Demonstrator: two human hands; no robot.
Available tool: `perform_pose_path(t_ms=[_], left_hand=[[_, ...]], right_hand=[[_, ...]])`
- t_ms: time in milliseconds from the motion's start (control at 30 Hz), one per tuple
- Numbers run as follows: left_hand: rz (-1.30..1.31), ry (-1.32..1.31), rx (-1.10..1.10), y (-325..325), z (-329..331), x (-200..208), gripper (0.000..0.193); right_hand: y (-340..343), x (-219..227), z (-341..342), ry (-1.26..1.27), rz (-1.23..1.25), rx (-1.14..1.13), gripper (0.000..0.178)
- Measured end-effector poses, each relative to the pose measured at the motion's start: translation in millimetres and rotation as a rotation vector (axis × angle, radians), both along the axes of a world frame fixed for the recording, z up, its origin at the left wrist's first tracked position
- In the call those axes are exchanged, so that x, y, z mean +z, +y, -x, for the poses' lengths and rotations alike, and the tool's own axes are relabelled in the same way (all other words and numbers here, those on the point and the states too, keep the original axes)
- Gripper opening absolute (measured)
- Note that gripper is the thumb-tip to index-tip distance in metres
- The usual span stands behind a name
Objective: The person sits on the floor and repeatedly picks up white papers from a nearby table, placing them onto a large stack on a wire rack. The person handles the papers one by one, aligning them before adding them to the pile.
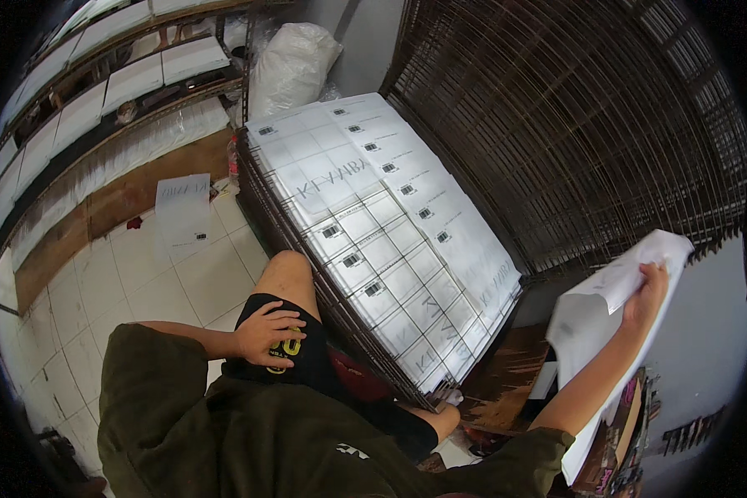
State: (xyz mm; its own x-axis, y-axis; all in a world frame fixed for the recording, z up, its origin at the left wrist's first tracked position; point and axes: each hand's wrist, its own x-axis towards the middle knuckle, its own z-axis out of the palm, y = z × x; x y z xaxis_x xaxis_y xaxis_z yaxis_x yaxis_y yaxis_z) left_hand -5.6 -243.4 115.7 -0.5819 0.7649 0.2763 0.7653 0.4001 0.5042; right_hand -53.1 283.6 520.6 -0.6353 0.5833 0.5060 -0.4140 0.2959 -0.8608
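Observation:
My left hand (272,336) rests on my thigh, over the black shorts, with its fingers spread and nothing in it. Out at the right, my right hand (646,297) grips a large white sheet (585,319) near its upper edge. The sheet hangs bent and partly folded over itself, and my forearm covers some of it. In front of me stands a wire drying rack (284,214). Printed white sheets (303,153) with small dark marks lie overlapping on its top tray, and grid wires show among them.
Many raised wire trays (548,108) lean up behind the rack. One printed sheet (183,220) lies on the tiled floor at left, near a long wooden shelf unit (112,178) bearing white panels. A stuffed translucent plastic bag (295,66) stands at the back. A brown board (506,382) is at right.

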Motion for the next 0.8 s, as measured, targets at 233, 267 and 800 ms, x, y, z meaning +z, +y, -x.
perform_pose_path(t_ms=[233, 267, 800], left_hand=[[-0.077, -0.021, -0.012, -9, 2, -8, 0.054], [-0.082, -0.028, -0.001, -12, 0, -10, 0.054], [-0.198, -0.089, -0.034, -33, 5, -27, 0.054]], right_hand=[[-92, -5, 66, -0.398, -0.285, 0.474, 0.063], [-114, -6, 75, -0.441, -0.306, 0.578, 0.067], [-257, -68, 174, -0.32, -0.34, 0.724, 0.064]])
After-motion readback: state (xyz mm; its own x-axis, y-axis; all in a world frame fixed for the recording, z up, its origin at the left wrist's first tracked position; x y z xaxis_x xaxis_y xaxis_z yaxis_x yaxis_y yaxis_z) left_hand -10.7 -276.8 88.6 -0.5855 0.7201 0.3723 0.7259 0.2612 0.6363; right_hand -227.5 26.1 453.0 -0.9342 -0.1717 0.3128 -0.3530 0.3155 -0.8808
